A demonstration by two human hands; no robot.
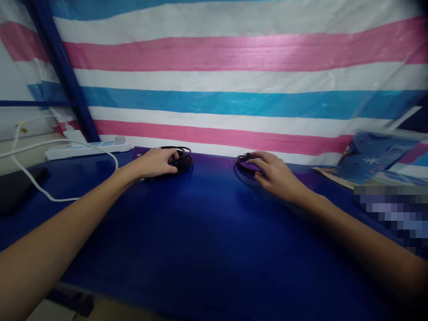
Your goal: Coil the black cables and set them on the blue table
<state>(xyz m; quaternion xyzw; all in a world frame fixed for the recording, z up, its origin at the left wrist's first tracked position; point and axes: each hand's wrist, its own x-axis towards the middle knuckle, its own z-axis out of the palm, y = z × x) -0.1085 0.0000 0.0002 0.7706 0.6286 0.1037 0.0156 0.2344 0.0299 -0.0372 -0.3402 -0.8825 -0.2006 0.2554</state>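
Near the back of the blue table (200, 232) lie two coils of black cable. My left hand (156, 162) reaches over the left coil (186, 163), thumb and fingers curved around its near side, and part of the coil is hidden under the palm. The right coil (243, 166) is thinner, and my right hand (276, 174) rests at its right side with fingers spread over its edge. Whether the right fingertips touch the cable is hard to tell.
A white power strip (88, 150) with a plugged-in white cable (50, 199) lies at the back left, near a black flat object (20, 189). A blue package (374, 156) stands at the back right. Striped sheeting (227, 53) hangs behind the table.
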